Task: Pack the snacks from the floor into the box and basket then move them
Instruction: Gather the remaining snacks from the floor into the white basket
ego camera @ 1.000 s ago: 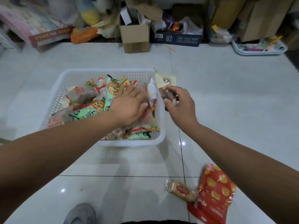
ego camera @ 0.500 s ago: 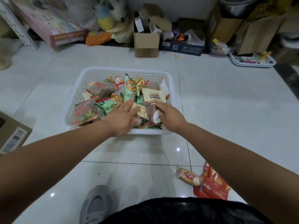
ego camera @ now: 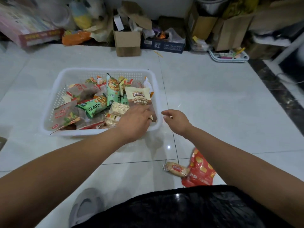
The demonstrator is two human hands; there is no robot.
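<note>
A white perforated basket (ego camera: 105, 72) stands on the tiled floor, filled with several snack packets, among them a beige and brown packet (ego camera: 137, 96) and a green one (ego camera: 93, 108). My left hand (ego camera: 134, 122) lies over the basket's near right corner with its fingers on the packets there. My right hand (ego camera: 176, 120) hovers just right of the basket, fingers loosely curled, holding nothing. On the floor near me lie a red snack bag (ego camera: 199, 170) and a small wrapped cake (ego camera: 175, 168).
Cardboard boxes (ego camera: 127, 42), a dark blue box (ego camera: 164, 44), a flat tray (ego camera: 228, 56) and bags line the far wall. A dark floor strip and white frame run along the right. My grey shoe (ego camera: 85, 206) and dark clothing fill the bottom.
My right hand has let go of the beige and brown packet, which now lies in the basket, and has drawn back to the right. My left hand has shifted to the basket's near right corner.
</note>
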